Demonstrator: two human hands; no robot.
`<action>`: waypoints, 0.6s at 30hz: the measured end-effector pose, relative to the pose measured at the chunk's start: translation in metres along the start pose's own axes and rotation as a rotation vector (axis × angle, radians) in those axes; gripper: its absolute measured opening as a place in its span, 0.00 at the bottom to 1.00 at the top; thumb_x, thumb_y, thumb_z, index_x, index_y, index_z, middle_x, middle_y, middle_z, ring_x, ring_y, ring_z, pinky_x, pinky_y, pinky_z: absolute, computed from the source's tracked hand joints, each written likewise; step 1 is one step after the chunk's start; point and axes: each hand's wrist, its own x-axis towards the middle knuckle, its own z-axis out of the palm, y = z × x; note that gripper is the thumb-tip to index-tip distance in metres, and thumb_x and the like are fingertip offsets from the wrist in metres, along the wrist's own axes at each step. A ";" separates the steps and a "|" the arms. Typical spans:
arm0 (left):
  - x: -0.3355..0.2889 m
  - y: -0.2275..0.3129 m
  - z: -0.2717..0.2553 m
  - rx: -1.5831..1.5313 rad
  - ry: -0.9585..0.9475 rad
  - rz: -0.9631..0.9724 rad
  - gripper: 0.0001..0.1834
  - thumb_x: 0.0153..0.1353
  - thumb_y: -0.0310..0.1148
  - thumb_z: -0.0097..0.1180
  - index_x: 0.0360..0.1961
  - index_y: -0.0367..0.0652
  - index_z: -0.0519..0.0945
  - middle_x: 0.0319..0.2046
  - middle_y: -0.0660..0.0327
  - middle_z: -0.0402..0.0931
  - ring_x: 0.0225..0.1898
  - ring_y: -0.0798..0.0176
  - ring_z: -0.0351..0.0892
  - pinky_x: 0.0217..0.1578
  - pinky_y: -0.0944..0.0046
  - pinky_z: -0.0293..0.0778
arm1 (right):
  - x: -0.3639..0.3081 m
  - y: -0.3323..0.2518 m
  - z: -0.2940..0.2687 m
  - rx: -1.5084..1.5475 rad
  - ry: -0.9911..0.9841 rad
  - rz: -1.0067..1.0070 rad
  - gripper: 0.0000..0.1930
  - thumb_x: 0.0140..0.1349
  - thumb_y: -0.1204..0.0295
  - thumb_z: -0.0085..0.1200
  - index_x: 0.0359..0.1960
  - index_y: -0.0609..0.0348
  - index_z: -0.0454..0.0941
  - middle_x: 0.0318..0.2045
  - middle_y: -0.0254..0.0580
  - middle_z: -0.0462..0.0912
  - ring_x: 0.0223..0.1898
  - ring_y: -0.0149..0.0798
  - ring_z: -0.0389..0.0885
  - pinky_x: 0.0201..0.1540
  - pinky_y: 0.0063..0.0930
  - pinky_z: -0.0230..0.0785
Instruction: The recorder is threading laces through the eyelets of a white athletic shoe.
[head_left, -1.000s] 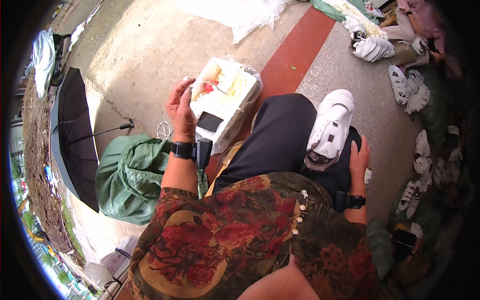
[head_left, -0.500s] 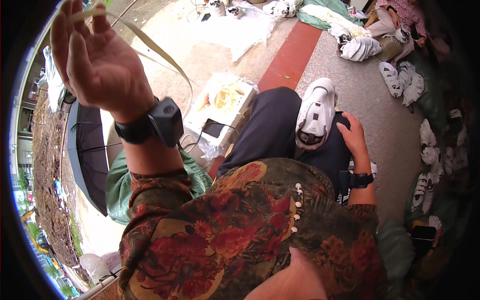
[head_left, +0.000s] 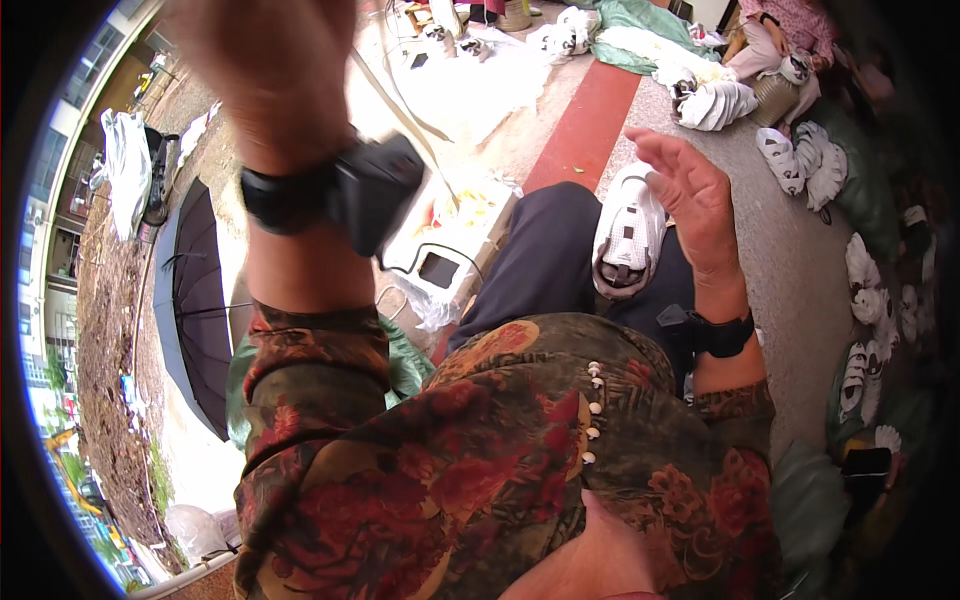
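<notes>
My left hand is raised at the upper left, smeared by motion, with its fingers hidden beyond the top edge. A long pale flat strip hangs beside it and runs down toward a white box; whether the fingers grip the strip cannot be made out. My right hand is lifted beside the toe of a white perforated shoe, its fingers stretched out and holding nothing. That shoe rests on my dark-trousered lap, sole end toward me hidden.
Plastic-lined, the box holds yellowish strips, with a dark device and cable at its side. A black umbrella stands at left. Several white shoes lie on the right, near a seated person. Green sheeting lies lower right.
My left hand has swung up and to the right, carrying or trailing the strip. My right hand has left my knee and risen beside the shoe.
</notes>
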 end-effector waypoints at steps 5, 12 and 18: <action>-0.099 0.010 0.117 -0.387 0.297 -0.944 0.20 0.54 0.21 0.46 0.49 0.30 0.72 0.47 0.55 0.73 0.47 0.67 0.71 0.46 0.70 0.68 | -0.010 -0.002 0.027 0.731 -0.064 0.148 0.21 0.56 0.74 0.56 0.51 0.61 0.67 0.45 0.40 0.76 0.44 0.30 0.74 0.48 0.23 0.67; -0.190 -0.005 0.141 -0.749 0.693 -1.334 0.11 0.59 0.23 0.49 0.44 0.33 0.75 0.42 0.53 0.76 0.37 0.66 0.77 0.38 0.71 0.74 | -0.055 0.045 -0.007 0.527 -0.120 0.532 0.06 0.59 0.76 0.50 0.28 0.65 0.76 0.13 0.22 0.64 0.13 0.17 0.54 0.16 0.14 0.44; -0.234 -0.010 0.136 -0.680 0.798 -1.535 0.11 0.59 0.23 0.48 0.43 0.31 0.73 0.42 0.53 0.76 0.41 0.66 0.76 0.42 0.70 0.74 | -0.073 0.082 -0.006 0.457 -0.044 0.522 0.05 0.56 0.77 0.53 0.34 0.64 0.75 0.25 0.29 0.72 0.28 0.20 0.68 0.30 0.14 0.61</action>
